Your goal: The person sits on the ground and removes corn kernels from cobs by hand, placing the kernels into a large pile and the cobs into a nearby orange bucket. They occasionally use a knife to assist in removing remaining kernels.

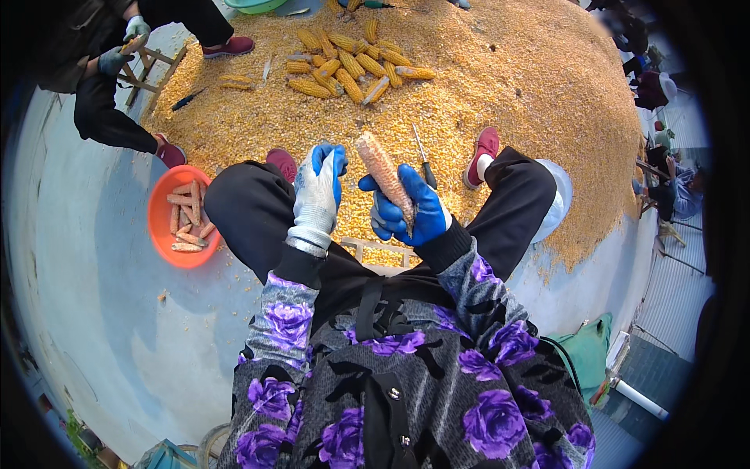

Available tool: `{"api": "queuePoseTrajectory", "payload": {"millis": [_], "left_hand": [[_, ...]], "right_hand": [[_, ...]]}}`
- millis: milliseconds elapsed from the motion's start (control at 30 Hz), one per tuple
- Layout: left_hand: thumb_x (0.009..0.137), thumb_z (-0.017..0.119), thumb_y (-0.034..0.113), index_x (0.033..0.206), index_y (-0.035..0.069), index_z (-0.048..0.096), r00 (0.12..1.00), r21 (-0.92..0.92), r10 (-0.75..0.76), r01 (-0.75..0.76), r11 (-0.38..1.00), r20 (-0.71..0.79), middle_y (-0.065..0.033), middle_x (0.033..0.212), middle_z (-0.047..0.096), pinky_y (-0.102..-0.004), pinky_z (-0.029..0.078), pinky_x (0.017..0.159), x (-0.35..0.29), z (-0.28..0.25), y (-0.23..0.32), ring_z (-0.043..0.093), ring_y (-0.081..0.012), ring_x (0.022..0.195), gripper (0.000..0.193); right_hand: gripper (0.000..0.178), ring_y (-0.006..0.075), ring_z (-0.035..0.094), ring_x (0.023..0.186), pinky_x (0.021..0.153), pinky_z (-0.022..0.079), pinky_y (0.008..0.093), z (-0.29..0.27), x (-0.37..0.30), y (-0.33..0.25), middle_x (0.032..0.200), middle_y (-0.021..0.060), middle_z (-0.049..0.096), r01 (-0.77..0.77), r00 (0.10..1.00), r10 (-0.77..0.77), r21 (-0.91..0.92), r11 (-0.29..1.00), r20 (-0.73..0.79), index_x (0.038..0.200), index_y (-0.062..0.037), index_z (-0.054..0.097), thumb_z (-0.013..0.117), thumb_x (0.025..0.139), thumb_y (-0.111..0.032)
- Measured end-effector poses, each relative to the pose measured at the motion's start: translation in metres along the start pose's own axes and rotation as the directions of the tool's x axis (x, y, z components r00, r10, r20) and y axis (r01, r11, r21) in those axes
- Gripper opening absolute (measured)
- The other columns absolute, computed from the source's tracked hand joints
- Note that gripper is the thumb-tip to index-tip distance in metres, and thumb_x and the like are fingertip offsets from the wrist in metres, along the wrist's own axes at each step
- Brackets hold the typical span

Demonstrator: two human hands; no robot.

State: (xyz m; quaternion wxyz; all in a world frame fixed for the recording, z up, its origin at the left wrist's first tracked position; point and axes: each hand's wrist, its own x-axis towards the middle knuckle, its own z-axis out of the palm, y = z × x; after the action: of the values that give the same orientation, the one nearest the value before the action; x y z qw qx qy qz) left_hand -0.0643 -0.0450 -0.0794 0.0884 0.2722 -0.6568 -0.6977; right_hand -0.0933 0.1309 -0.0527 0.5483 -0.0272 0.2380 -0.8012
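My right hand (422, 205), in a blue-coated glove, is wrapped round a corn cob (378, 166) that looks stripped of its kernels. The cob tilts up and to the left between my knees. Just left of it, apart from the cob, my left hand (320, 187) is raised in a white and blue glove. Its fingers are curled in, and whatever they may hold is hidden. A screwdriver-like tool (427, 173) with a thin metal shaft and dark handle lies on the kernels beyond my right hand. Farther off, several yellow corn ears (351, 66) sit in a heap.
Loose corn kernels (539, 102) spread wide ahead. An orange basin (158, 227) with bare cobs stands by my left knee, a pale round container (556, 199) by my right. At the far left a gloved co-worker (117, 59) sits holding a cob; other people are at the right edge.
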Motion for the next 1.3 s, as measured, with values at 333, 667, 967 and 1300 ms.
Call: {"api": "queuePoseTrajectory", "payload": {"millis": [333, 667, 967, 1300], "left_hand": [[0.092, 0.044, 0.046, 0.111, 0.009, 0.059, 0.932, 0.828, -0.228, -0.116, 0.549, 0.282, -0.017, 0.11, 0.065, -0.0455, 0.044, 0.091, -0.02, -0.005, -0.041, 0.061, -0.0348, 0.105, 0.044], [0.092, 0.044, 0.047, 0.113, 0.01, 0.06, 0.938, 0.826, -0.149, -0.19, 0.531, 0.312, -0.0137, 0.109, 0.067, -0.0438, 0.046, 0.088, -0.019, 0.004, -0.05, 0.062, -0.0301, 0.104, 0.046], [0.09, 0.05, 0.047, 0.111, 0.013, 0.059, 0.797, 0.792, -0.112, -0.554, 0.257, 0.594, -0.0107, 0.106, 0.065, -0.0464, 0.042, 0.09, -0.006, 0.014, -0.001, 0.061, -0.0298, 0.102, 0.04], [0.09, 0.054, 0.043, 0.111, 0.011, 0.059, 0.931, 0.924, 0.162, -0.35, 0.154, 0.326, -0.012, 0.102, 0.067, -0.0447, 0.046, 0.083, 0.165, 0.025, 0.092, 0.063, -0.0293, 0.099, 0.039]], "right_hand": [[0.032, 0.0128, 0.051, 0.046, 0.04, 0.046, 0.0292, -0.064, 0.065, -0.051, 0.069, 0.0039, 0.058, -0.46, 0.677, -0.231, -0.647, 0.608, -0.699, 0.097, -0.0088, 0.06, 0.061, 0.088, -0.039], [0.058, 0.0157, 0.065, 0.075, 0.061, 0.053, 0.0261, 0.163, 0.217, -0.06, 0.092, 0.0095, 0.066, 0.052, 0.965, -0.206, -0.887, -0.459, 0.162, 0.116, -0.0012, 0.061, 0.057, 0.09, -0.052], [0.037, 0.0116, 0.06, 0.065, 0.056, 0.047, 0.0254, 0.018, 0.126, -0.164, 0.079, 0.004, 0.063, -0.3, 0.93, -0.262, -0.945, -0.132, -0.259, 0.104, -0.0047, 0.065, 0.057, 0.091, -0.039], [0.036, 0.0191, 0.064, 0.062, 0.055, 0.052, 0.0324, -0.243, 0.079, -0.187, 0.073, 0.0079, 0.065, -0.741, 0.637, -0.2, -0.663, 0.108, -0.744, 0.09, -0.0027, 0.065, 0.059, 0.087, -0.038]]}}
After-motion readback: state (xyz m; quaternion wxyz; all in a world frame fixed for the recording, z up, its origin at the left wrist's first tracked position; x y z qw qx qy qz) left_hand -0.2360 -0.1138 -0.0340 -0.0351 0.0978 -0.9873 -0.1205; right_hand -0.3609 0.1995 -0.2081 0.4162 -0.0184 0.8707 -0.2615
